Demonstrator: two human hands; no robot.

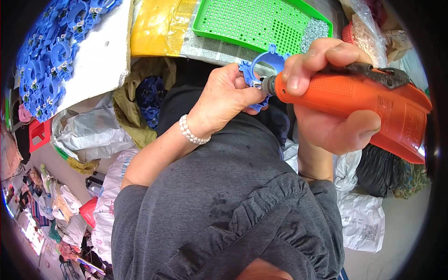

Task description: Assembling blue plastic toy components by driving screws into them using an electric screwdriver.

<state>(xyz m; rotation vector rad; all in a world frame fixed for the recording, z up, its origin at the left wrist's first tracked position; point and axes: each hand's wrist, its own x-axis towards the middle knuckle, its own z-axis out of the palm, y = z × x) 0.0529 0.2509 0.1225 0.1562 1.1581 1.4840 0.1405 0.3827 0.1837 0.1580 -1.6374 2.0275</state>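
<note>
My left hand (224, 95), with a beaded bracelet at the wrist, pinches a blue plastic ring-shaped part (270, 59) with small lugs along its rim. My right hand (326, 88) is wrapped round an orange power screwdriver (354, 100) that lies across the view, its tip pointing left. The dark collar of the tool meets the blue part close by my left fingertips. Whether a screw sits under the tip is too small to tell. A green perforated tray (242, 28) stands just beyond both hands, with a heap of small silvery screws (316, 32) at its right end.
Many similar blue parts (51, 56) are piled on a white foam board (100, 58) at the far left. An open sack (133, 112) below holds more blue parts. Yellow tape (161, 28) covers part of the work surface. White bags (361, 219) and a black bag (380, 170) lie at right.
</note>
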